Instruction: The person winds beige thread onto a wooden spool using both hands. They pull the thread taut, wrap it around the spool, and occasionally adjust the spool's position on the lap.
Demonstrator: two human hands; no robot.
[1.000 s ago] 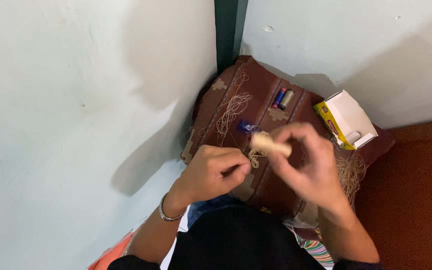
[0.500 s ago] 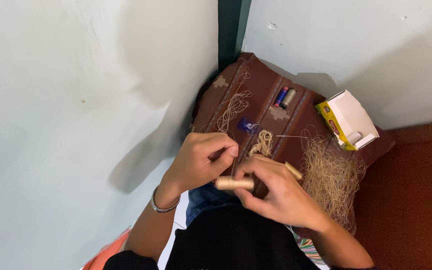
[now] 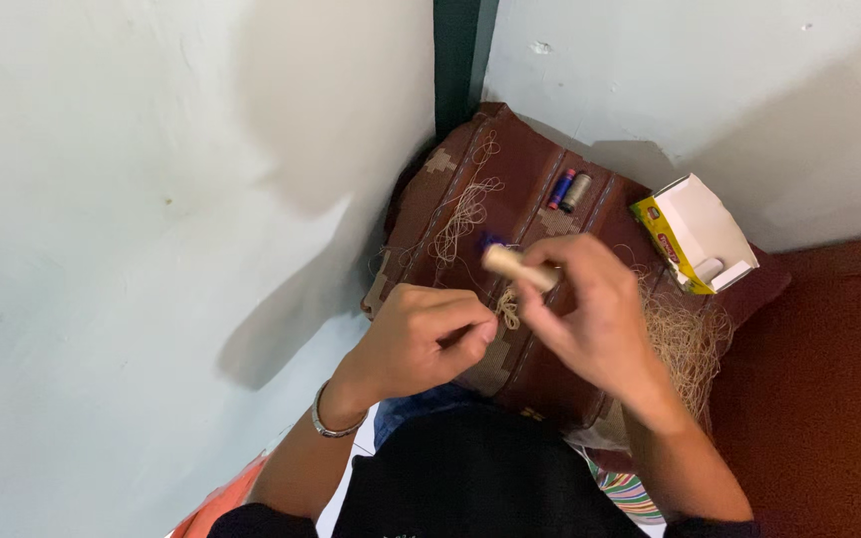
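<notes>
1. The person sits in a corner with a brown patterned cushion [image 3: 550, 349] on the lap, and both hands work just above it.
2. The right hand [image 3: 595, 319] grips a beige thread spool [image 3: 512, 265]; its fingers are closed round one end, and the other end sticks out toward the upper left, tilted.
3. The left hand [image 3: 426, 339] is curled nearly into a fist, thumb pressed to forefinger. It seems to pinch the thread's end, though the strand itself is too fine to make out between the hands.
4. A small tangled clump of beige thread [image 3: 507, 311] sits between the two hands, touching or just above the cushion; I cannot tell which.
5. As for progress, I would judge the sorting of thread to be midway. A large loose mass of tangled thread [image 3: 685, 344] lies on the cushion's right side behind the right hand, and thinner loose strands [image 3: 465, 214] trail across its upper left. Plenty is unwound or untidy.
6. Two small spools, one blue and one grey [image 3: 567, 190], lie side by side near the cushion's far edge, untouched.
7. An open yellow and white cardboard box [image 3: 695, 234] rests at the cushion's far right corner, against the wall [image 3: 151, 199], with something pale inside it.
8. A metal bangle [image 3: 336, 423] circles the left wrist.
</notes>
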